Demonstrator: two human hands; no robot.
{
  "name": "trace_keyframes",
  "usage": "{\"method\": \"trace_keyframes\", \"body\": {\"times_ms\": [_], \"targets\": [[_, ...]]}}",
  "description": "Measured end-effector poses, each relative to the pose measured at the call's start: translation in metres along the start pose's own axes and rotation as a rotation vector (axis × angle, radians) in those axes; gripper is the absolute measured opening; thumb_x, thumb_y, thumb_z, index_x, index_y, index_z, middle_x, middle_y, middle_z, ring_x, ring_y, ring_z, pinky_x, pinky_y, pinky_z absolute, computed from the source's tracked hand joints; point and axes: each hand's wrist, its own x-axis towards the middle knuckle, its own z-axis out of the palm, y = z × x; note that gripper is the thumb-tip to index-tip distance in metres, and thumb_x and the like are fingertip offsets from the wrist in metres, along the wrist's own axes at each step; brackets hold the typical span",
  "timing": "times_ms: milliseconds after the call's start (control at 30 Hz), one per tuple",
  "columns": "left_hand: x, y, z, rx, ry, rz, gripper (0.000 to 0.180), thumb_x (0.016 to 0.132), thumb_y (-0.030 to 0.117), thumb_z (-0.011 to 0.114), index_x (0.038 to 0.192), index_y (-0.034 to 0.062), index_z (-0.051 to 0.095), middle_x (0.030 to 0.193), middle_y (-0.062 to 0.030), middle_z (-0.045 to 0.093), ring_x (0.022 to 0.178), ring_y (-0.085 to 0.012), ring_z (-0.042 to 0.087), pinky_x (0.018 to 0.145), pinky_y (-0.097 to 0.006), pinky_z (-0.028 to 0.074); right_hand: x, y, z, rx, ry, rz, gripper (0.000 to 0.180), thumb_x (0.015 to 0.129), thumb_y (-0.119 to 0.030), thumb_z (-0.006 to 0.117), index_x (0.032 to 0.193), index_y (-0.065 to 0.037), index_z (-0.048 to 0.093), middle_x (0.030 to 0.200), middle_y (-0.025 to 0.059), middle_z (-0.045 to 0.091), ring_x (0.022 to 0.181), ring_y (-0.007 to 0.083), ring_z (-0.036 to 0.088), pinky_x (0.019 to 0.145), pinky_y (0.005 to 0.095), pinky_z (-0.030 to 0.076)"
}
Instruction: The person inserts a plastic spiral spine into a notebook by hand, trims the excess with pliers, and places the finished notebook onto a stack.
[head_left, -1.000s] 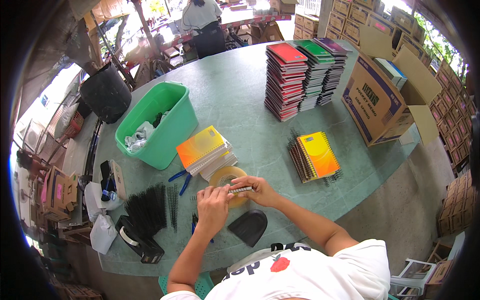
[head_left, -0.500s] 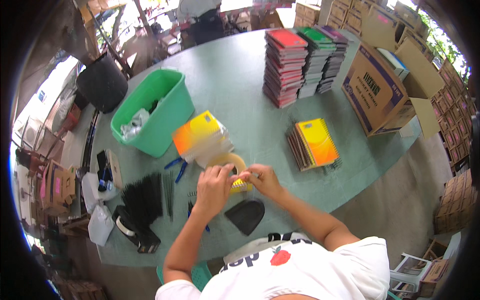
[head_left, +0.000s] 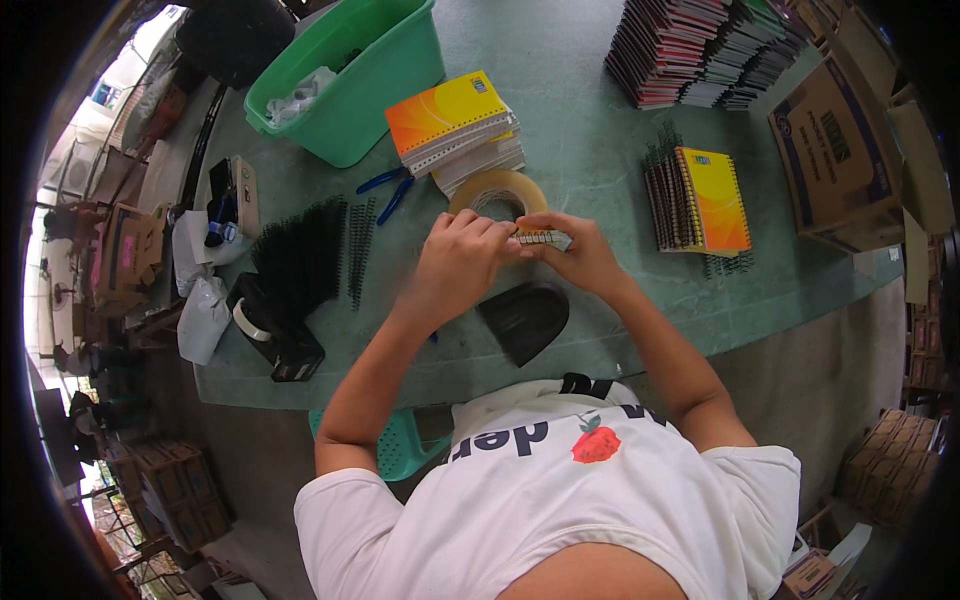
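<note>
Both hands meet over the table around a small spiral notebook, its black wire coil facing up along a white edge. My left hand is closed, thumb and fingers pinched at the coil's left end. My right hand grips the notebook from the right. Fingers cover most of it. Just beyond them lies a large roll of tape. A black wedge-shaped block rests nearer my body. Blue-handled pliers lie beyond my left hand, beside a stack of yellow-orange punched notebooks.
Loose black coils and a black tape dispenser lie left. A green bin stands far left. Coil-bound yellow notebooks sit right, with tall notebook stacks and an open carton behind.
The view has tipped down, so the table's things sit higher in the picture. My hands stay together at the notebook; its yellow cover showed before, and now mainly the coil and white edge do.
</note>
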Motion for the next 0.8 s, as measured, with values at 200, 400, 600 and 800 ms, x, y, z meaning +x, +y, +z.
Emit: {"method": "trace_keyframes", "body": {"times_ms": [200, 400, 600, 800], "targets": [[0.010, 0.007, 0.006, 0.022, 0.050, -0.063, 0.017, 0.082, 0.018, 0.064, 0.090, 0.0029, 0.063, 0.087, -0.0104, 0.062, 0.086, -0.0278, 0.057, 0.074, -0.039, 0.043, 0.002, -0.008, -0.002, 0.141, 0.108, -0.071, 0.024, 0.083, -0.002, 0.061, 0.107, -0.002, 0.064, 0.098, 0.0111, 0.069, 0.089, 0.0157, 0.065, 0.078, 0.0286, 0.050], [0.019, 0.013, 0.008, -0.033, 0.066, -0.103, 0.018, 0.081, 0.017, 0.066, 0.089, 0.0031, 0.059, 0.083, -0.0107, 0.059, 0.085, -0.0299, 0.056, 0.075, -0.039, 0.044, -0.005, 0.007, 0.002, 0.111, 0.194, 0.019, 0.020, 0.082, -0.006, 0.065, 0.102, -0.002, 0.066, 0.086, 0.0120, 0.068, 0.081, 0.0145, 0.066, 0.069, 0.0268, 0.050], [0.026, 0.010, 0.011, -0.098, -0.029, -0.107, 0.023, 0.081, 0.021, 0.066, 0.096, 0.0056, 0.059, 0.092, -0.0131, 0.059, 0.085, -0.0304, 0.056, 0.076, -0.040, 0.044, -0.007, 0.016, -0.003, -0.110, 0.151, 0.082, 0.022, 0.081, -0.016, 0.069, 0.097, -0.002, 0.067, 0.068, 0.0128, 0.064, 0.054, 0.0144, 0.057, 0.052, 0.0303, 0.043], [0.026, 0.001, 0.033, -0.083, -0.054, 0.028, 0.026, 0.082, 0.021, 0.064, 0.102, 0.0052, 0.060, 0.095, -0.0133, 0.060, 0.084, -0.0309, 0.056, 0.077, -0.040, 0.044, -0.004, 0.006, -0.007, -0.211, 0.144, 0.091, 0.022, 0.081, -0.017, 0.069, 0.096, -0.001, 0.067, 0.064, 0.0135, 0.060, 0.053, 0.0142, 0.052, 0.052, 0.0298, 0.042]]}}
